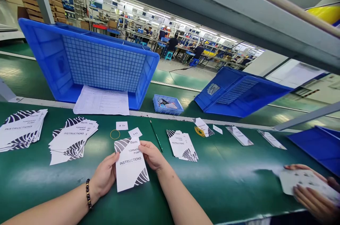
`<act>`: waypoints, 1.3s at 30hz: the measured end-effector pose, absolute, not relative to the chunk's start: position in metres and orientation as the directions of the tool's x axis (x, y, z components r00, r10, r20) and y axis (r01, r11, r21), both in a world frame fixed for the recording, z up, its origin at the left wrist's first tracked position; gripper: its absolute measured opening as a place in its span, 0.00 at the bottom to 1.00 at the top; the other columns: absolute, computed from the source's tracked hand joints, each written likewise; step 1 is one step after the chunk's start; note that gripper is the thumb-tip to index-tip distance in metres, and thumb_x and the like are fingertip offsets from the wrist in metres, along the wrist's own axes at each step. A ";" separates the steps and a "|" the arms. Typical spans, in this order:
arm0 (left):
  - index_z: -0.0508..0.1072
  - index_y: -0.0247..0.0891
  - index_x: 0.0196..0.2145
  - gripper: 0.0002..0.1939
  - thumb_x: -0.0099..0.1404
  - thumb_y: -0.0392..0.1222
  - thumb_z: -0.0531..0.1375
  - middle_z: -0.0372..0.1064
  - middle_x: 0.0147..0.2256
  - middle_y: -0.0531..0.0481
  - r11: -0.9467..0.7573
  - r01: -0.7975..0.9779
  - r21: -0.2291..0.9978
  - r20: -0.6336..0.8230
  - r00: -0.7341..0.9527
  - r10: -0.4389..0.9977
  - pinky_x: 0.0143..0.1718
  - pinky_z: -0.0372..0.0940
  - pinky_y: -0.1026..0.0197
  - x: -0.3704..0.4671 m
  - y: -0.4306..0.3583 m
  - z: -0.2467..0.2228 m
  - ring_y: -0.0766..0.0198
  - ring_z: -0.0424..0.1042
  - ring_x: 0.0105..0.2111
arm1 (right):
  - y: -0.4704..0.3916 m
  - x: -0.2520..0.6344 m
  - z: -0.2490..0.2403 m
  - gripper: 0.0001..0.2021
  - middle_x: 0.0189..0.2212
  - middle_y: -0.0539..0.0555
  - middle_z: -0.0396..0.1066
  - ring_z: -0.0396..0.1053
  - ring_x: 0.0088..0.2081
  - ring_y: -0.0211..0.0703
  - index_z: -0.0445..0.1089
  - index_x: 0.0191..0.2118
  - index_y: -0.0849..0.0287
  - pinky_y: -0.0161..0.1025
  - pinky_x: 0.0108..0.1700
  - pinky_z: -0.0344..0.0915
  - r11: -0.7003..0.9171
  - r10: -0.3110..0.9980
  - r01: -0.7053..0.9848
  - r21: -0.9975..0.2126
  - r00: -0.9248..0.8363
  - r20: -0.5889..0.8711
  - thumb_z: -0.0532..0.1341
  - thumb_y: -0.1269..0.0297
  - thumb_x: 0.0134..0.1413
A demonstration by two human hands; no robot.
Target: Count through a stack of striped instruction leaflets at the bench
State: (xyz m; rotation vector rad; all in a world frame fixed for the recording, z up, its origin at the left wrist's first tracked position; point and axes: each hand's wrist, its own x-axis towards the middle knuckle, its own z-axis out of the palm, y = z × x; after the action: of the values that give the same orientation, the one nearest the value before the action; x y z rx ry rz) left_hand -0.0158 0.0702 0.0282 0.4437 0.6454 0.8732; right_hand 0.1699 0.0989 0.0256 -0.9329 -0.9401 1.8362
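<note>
Between my two hands is a white instruction booklet (130, 173) with zebra-striped corners, its cover facing up. My left hand (105, 175) grips its left edge, thumb on the front. At the upper right edge, my right hand (151, 155) pinches it. Just beyond lie two small paper slips with handwriting, one a white slip (122, 125), and a yellow rubber band (115, 134). A green pencil (156, 136) rests right of them. To my left is a fanned pile of booklets (70, 140); a smaller booklet pile (183, 145) lies to the right.
Another booklet stack (21, 131) lies far left. Tilted blue crates, a left crate (101, 63) with a paper sheet (102, 101) and a right crate (233, 92), flank a small blue tray (168, 104). At right, a co-worker's hands (313, 196) hold a printed sheet. A shelf beam (186, 1) crosses overhead.
</note>
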 end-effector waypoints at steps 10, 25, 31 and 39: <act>0.71 0.36 0.43 0.12 0.64 0.44 0.56 0.74 0.40 0.45 0.589 -0.547 0.595 -0.368 0.466 0.805 0.38 0.67 0.57 -0.013 0.069 0.028 0.55 0.72 0.39 | 0.093 0.173 0.029 0.16 0.21 0.53 0.71 0.67 0.22 0.37 0.74 0.30 0.64 0.36 0.29 0.63 -0.256 0.919 -0.376 -0.890 -0.382 -0.103 0.67 0.53 0.43; 0.73 0.33 0.42 0.11 0.64 0.39 0.56 0.73 0.41 0.42 0.708 -0.536 0.460 -0.273 0.673 0.687 0.45 0.64 0.51 -0.020 0.070 0.029 0.55 0.71 0.40 | 0.095 0.174 0.027 0.20 0.23 0.56 0.72 0.69 0.24 0.38 0.75 0.31 0.69 0.34 0.31 0.64 -0.324 0.880 -0.421 -0.847 -0.463 -0.106 0.69 0.52 0.39; 0.74 0.31 0.39 0.12 0.65 0.41 0.55 0.73 0.38 0.40 0.632 -0.467 0.619 -0.298 0.605 0.738 0.40 0.64 0.56 -0.013 0.066 0.028 0.57 0.71 0.37 | 0.087 0.175 0.033 0.20 0.22 0.58 0.72 0.69 0.23 0.38 0.75 0.30 0.70 0.31 0.26 0.62 -0.262 0.890 -0.494 -0.829 -0.455 -0.010 0.68 0.53 0.42; 0.75 0.30 0.29 0.15 0.54 0.48 0.65 0.72 0.28 0.40 0.628 -0.444 0.639 -0.315 0.594 0.740 0.33 0.63 0.58 -0.011 0.060 0.016 0.59 0.71 0.29 | 0.079 0.172 0.033 0.20 0.25 0.59 0.72 0.68 0.24 0.38 0.75 0.33 0.69 0.31 0.27 0.61 -0.299 0.832 -0.461 -0.835 -0.554 0.008 0.64 0.52 0.48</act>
State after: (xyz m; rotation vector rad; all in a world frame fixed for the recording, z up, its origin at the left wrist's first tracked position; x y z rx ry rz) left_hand -0.0115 0.0598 0.0158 0.5407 0.6058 0.7277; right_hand 0.1716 0.0787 0.0331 -0.5543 -1.0538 1.9452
